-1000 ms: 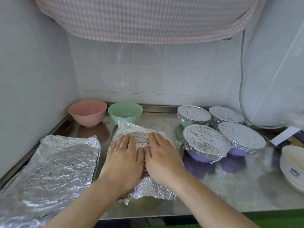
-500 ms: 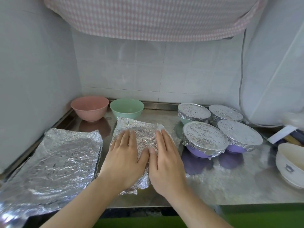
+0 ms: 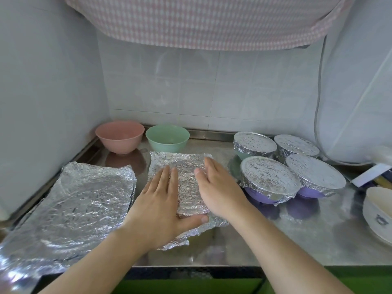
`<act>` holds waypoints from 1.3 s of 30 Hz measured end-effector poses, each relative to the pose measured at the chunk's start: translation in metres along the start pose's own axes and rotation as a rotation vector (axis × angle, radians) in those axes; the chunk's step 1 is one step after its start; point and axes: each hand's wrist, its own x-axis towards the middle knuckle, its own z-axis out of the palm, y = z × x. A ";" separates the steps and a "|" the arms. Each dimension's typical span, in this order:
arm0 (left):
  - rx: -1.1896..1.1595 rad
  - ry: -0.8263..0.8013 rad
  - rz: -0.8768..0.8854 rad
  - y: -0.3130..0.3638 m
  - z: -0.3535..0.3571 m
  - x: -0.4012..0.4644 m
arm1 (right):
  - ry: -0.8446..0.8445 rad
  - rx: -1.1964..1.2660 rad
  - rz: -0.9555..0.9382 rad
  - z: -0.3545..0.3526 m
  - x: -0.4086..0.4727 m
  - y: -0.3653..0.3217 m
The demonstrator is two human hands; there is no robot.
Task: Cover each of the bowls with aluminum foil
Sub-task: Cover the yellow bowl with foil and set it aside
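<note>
A steel bench (image 3: 265,240) fills the lower half of the frame, set into a corner of white tiled walls, with a pink checked cloth (image 3: 212,20) hanging across the top.

At the back left stand two uncovered bowls side by side: one pink bowl (image 3: 119,137) and, just right of it, one green bowl (image 3: 167,137). At centre right is a tight cluster of four foil-covered bowls: a back pair (image 3: 254,144) and (image 3: 296,146), and a front pair (image 3: 269,177) and (image 3: 315,175) whose purple bases show under the foil. One white bowl (image 3: 377,213) with a blue mark is cut off by the right edge.

In the lower left lies a flat stack of foil sheets (image 3: 80,204); how many sheets it holds cannot be told.

In the centre, one foil sheet (image 3: 186,183) is draped over a bowl that is almost wholly hidden; only a brownish sliver shows at its near edge. Both hands are open and flat on this foil. The left hand (image 3: 161,206) presses the left side, fingers spread, thumb hooked along the near edge. The right hand (image 3: 218,187) lies along the right side, fingers pointing away, slightly blurred. Loose foil corners stick out behind the fingers and below the left wrist.
</note>
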 end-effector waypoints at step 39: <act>-0.567 0.136 -0.055 -0.005 -0.008 0.054 | 0.181 0.169 0.082 0.029 -0.018 0.006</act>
